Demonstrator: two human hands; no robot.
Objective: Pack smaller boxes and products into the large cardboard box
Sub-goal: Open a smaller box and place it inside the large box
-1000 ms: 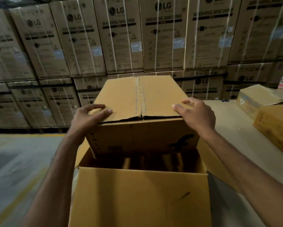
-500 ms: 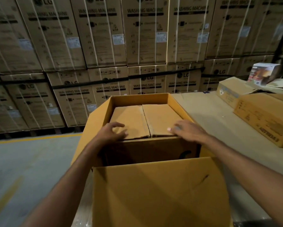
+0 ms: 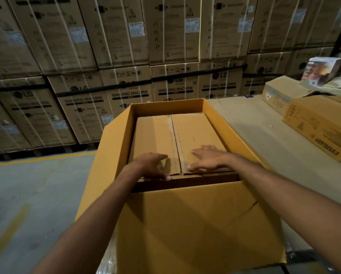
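The large cardboard box (image 3: 195, 224) stands open before me, flaps raised. Inside it the smaller box (image 3: 193, 135) lies flat and closed, its taped seam running twelve to six o'clock. A dark gap shows at its six o'clock side.

**Inside the large cardboard box (image 3: 166, 107):** the smaller box (image 3: 193, 133) fills nearly the whole opening. Only thin slits are left along the left, far and right walls. The widest gap is a dark slot on my near side.

**Above:** open air over the smaller box's top, apart from my left hand (image 3: 153, 164) and right hand (image 3: 207, 159) lying flat at its near end.

**Near side:** the flap (image 3: 195, 224) lies under my forearms.

**Right:** a bare strip of table (image 3: 250, 123), then the Eveready carton (image 3: 319, 125), with a blue-printed carton (image 3: 278, 93) behind it.

**Far side:** a wall of stacked washing machine cartons (image 3: 130, 91).

**Left:** open floor (image 3: 37, 184).
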